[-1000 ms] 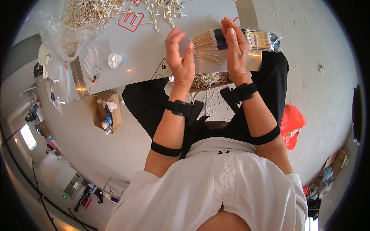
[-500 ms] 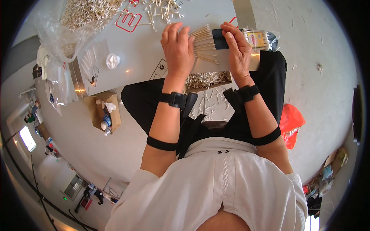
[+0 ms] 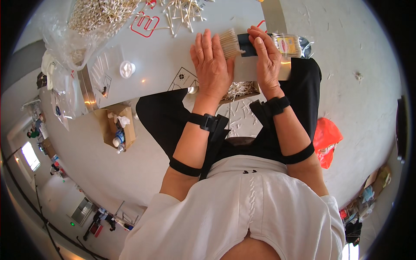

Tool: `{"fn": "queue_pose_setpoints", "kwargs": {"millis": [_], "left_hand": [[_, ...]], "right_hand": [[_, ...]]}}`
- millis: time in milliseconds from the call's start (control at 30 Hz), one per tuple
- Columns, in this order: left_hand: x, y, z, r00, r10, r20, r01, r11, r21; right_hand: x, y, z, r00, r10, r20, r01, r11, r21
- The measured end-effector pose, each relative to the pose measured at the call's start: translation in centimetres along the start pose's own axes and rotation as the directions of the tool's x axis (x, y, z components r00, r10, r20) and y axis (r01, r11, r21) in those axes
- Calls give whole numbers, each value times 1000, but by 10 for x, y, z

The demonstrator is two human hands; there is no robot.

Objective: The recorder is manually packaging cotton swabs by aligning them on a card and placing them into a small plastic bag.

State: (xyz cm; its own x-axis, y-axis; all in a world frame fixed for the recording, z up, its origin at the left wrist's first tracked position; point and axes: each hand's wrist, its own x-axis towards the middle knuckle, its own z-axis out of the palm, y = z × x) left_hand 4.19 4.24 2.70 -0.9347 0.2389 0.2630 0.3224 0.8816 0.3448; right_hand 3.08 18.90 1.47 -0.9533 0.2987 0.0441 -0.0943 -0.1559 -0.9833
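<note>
So far, one packet (image 3: 289, 46) looks filled; loose swabs (image 3: 185, 16) remain. Your left hand (image 3: 214, 69), fingers slightly spread, meets lined-up swabs (image 3: 230, 42) on the table (image 3: 162, 54); your right hand (image 3: 268, 63) bends, pinch unclear.

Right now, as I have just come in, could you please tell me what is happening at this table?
A person is handling cotton swabs on a grey table. The left hand, fingers extended, is at their left side. The right hand partly covers a dark strip beside them; whether it grips is unclear. A clear packet of swabs lies to its right.
</note>
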Motion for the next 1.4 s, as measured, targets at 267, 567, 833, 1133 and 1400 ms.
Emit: {"fn": "queue_pose_setpoints", "kwargs": {"millis": [267,567,833,1133,1400], "left_hand": [[14,-7,4,998,-14,54,12,999,39],[9,-14,4,959,124,255,-120,992,-33],[20,0,20,904,-415,-102,97,432,-896],[29,3,29,910,-412,-42,45,200,-979],[21,-11,13,871,-490,-40,56,179,-982]], "right_hand": [[0,-2,8,1000,-6,-21,7,999,45],[-4,1,5,1000,-9,-25,11,998,64],[5,10,18,996,-90,-15,90,995,-38],[6,17,18,993,-110,45,112,991,-69],[5,10,9,999,17,-27,-14,994,110]]}}
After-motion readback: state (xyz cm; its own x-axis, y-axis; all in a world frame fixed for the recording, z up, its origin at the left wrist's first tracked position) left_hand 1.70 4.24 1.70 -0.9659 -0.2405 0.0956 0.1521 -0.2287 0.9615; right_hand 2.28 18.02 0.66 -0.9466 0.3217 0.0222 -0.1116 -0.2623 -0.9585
